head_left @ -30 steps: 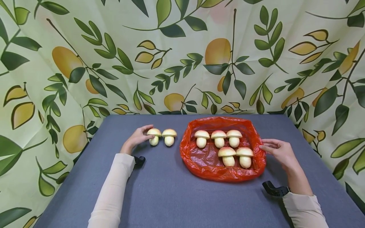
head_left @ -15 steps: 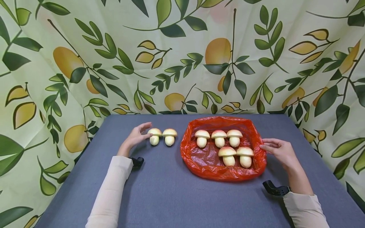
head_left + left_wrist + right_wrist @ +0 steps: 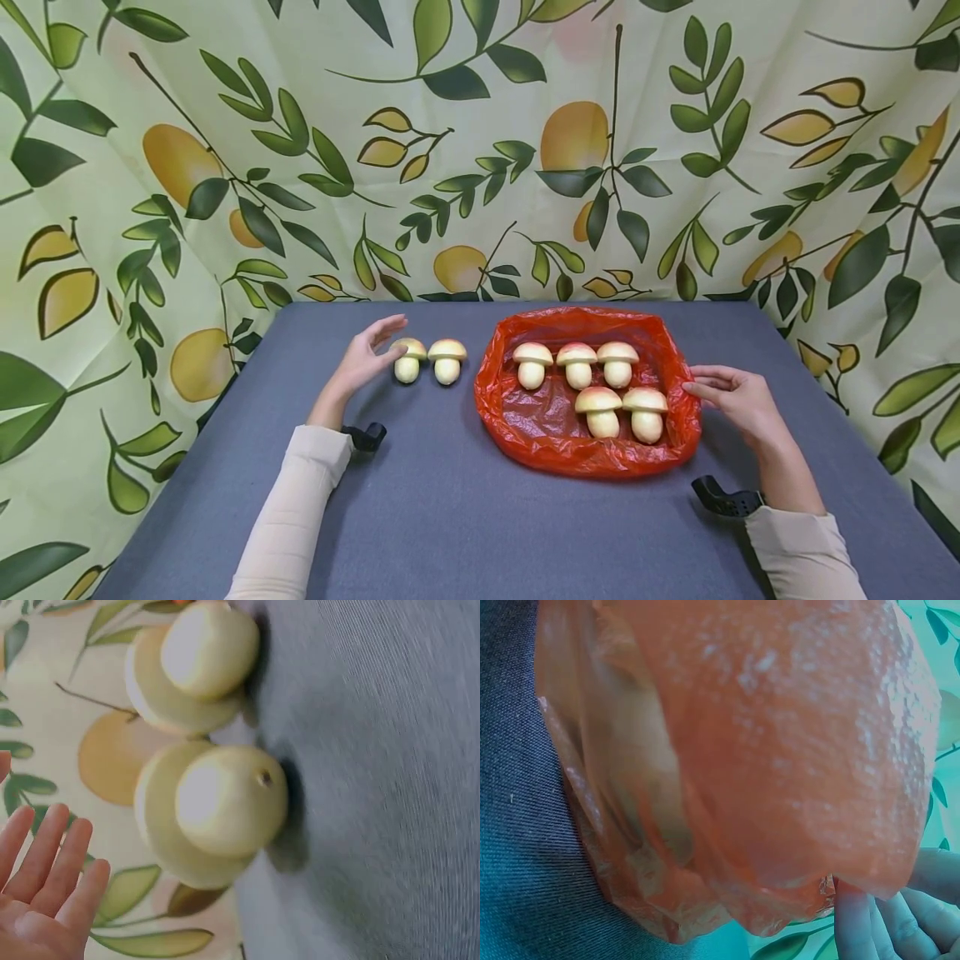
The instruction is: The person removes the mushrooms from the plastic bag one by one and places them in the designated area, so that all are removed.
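Note:
My left hand (image 3: 365, 361) hovers beside the left one of two toy mushrooms (image 3: 407, 369), fingers spread and nothing in them. In the left wrist view, a gap shows between its fingers (image 3: 52, 859) and that mushroom's cap. The second toy mushroom (image 3: 447, 371) stands just to the right of the first. At the right, my right hand (image 3: 738, 398) pinches the side of a red plastic bag (image 3: 491, 412) whose mouth is spread wide. The right wrist view shows thumb and fingers (image 3: 855, 922) on the bag's edge. Several toy mushrooms (image 3: 600, 408) stand in the bag in two rows.
A grey-blue cloth (image 3: 450, 533) covers the table. Behind and at the sides hangs a curtain (image 3: 480, 167) with a leaf and fruit print. Each wrist wears a black camera mount (image 3: 726, 498).
My left hand has drawn back and risen slightly from the left toy mushroom, its fingers spreading. The right hand, the bag and the toy mushrooms have stayed put.

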### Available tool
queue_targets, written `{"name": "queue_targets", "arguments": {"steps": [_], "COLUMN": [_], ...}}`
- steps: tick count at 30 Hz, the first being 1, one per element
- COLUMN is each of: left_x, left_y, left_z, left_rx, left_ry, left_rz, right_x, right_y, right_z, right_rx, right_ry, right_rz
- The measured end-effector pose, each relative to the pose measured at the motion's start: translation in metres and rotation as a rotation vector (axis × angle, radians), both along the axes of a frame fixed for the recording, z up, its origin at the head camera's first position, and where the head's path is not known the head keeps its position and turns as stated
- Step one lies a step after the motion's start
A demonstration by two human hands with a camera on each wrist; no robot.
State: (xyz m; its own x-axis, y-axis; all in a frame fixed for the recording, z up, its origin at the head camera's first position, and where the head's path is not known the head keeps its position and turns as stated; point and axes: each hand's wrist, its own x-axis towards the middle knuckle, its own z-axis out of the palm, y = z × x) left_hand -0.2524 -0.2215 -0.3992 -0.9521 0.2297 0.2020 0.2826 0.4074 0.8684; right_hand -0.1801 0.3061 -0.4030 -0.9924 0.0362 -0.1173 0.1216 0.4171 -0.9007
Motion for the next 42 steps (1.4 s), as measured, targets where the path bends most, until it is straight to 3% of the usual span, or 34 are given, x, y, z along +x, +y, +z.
{"name": "queue_targets", "arguments": {"steps": [14,28,35,42], "left_x": [0.020,0.037,0.048,0.057], "left_y": [0.026,0.060,0.080,0.096], "left_z": [0.011,0.011,0.014,0.017], "left_rx": [0.062,-0.047,-0.057,-0.027], "left_ry": [0.037,0.047,0.068,0.032], "left_rz": [-0.076,-0.203,-0.292,-0.315], "right_x": [0.000,0.000,0.000,0.000], "right_y": [0.000,-0.001,-0.001,-0.001], "right_z": [0.000,-0.001,-0.002,-0.002], "right_rx": [0.017,0.030,-0.006,-0.012], "right_ry": [-0.004,0.017,0.039,0.031], "right_rz": [0.020,0.023,0.023,0.020]}}
